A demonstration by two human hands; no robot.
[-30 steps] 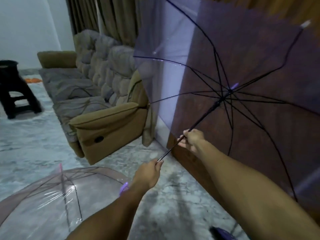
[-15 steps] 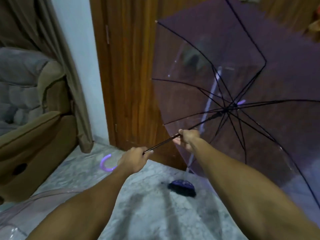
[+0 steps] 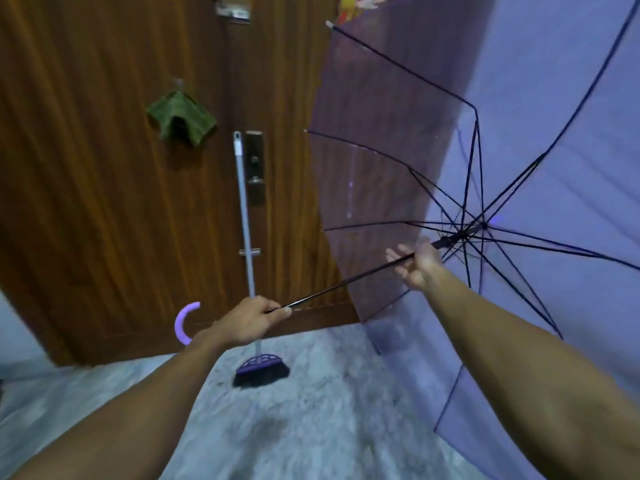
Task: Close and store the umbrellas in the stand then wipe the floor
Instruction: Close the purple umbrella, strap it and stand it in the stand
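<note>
An open transparent purple umbrella fills the right side, its canopy facing away from me and its black ribs spread. My left hand grips the thin black shaft just above the curved purple handle. My right hand is higher up the shaft, close below the runner; its fingers are loosely spread around the shaft and its grip is blurred. No umbrella stand is in view.
A wooden door with a metal lock plate stands straight ahead. A purple broom leans against it, and a green cloth hangs on it. Grey marble floor lies below.
The view has swung right, from the sofa and the second umbrella on the floor to the door. My right hand slid up the shaft toward the runner and its fingers loosened.
</note>
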